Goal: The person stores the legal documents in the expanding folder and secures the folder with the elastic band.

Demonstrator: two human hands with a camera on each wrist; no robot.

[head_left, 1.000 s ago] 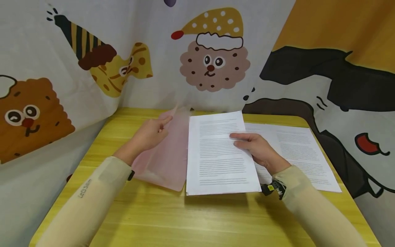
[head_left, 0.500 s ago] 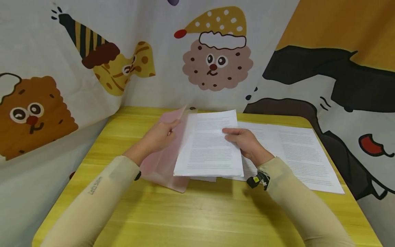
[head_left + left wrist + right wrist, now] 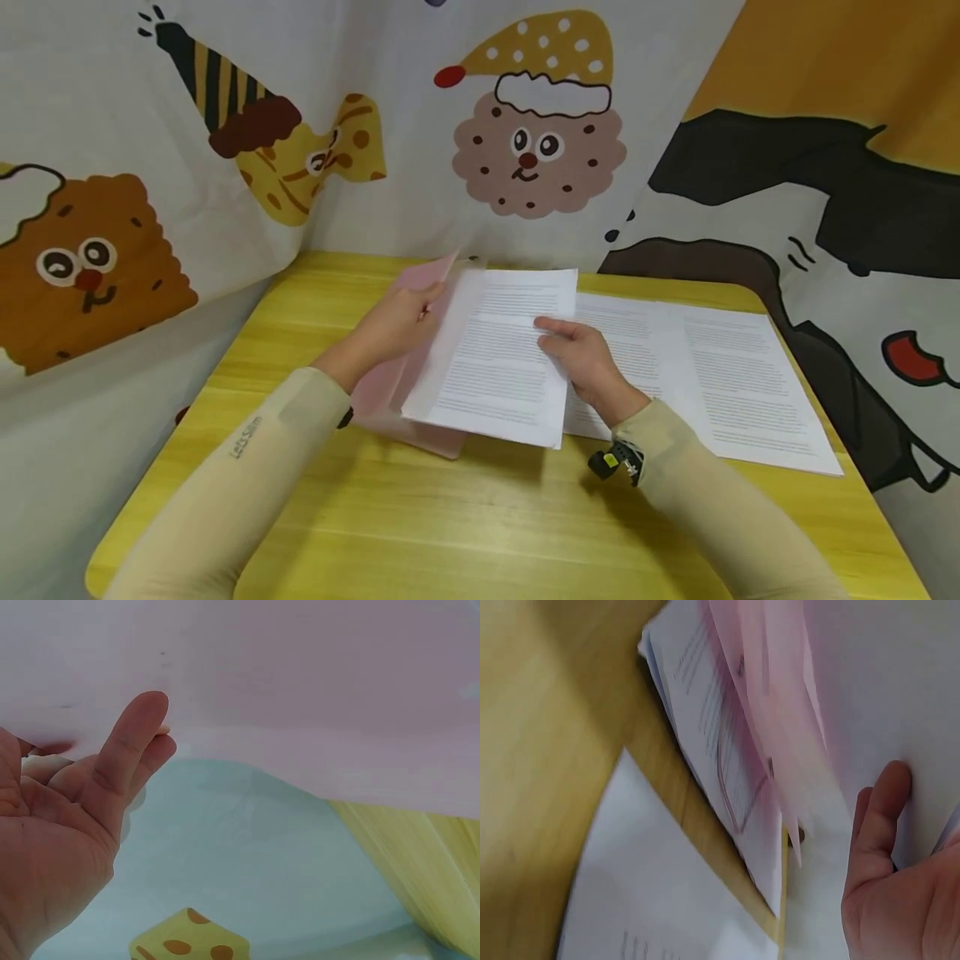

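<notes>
A translucent pink folder [image 3: 382,387] is spread at the table's left middle, its cover partly raised. My left hand [image 3: 393,327] pinches the raised edge near its top; in the left wrist view, the fingers [image 3: 135,742] lie against the pink sheet [image 3: 315,682]. Between thumb and fingers, my right hand [image 3: 588,358] grips the right edge of a stack of printed papers [image 3: 495,354]. That stack slants, its left side inside the folder's opening and its lower edge raised over the table. In the right wrist view, the held papers [image 3: 900,682] hide some of the right fingers.
More printed sheets [image 3: 757,383] lie side by side on the yellow wooden table [image 3: 487,533], right of the held stack and partly under it. A patterned cloth [image 3: 405,208] hangs just behind the table's far edge.
My right hand has brought the stack left, from beside the folder into its opening, and tilted it. My left hand has shifted slightly right, curling its fingers onto the raised cover.
</notes>
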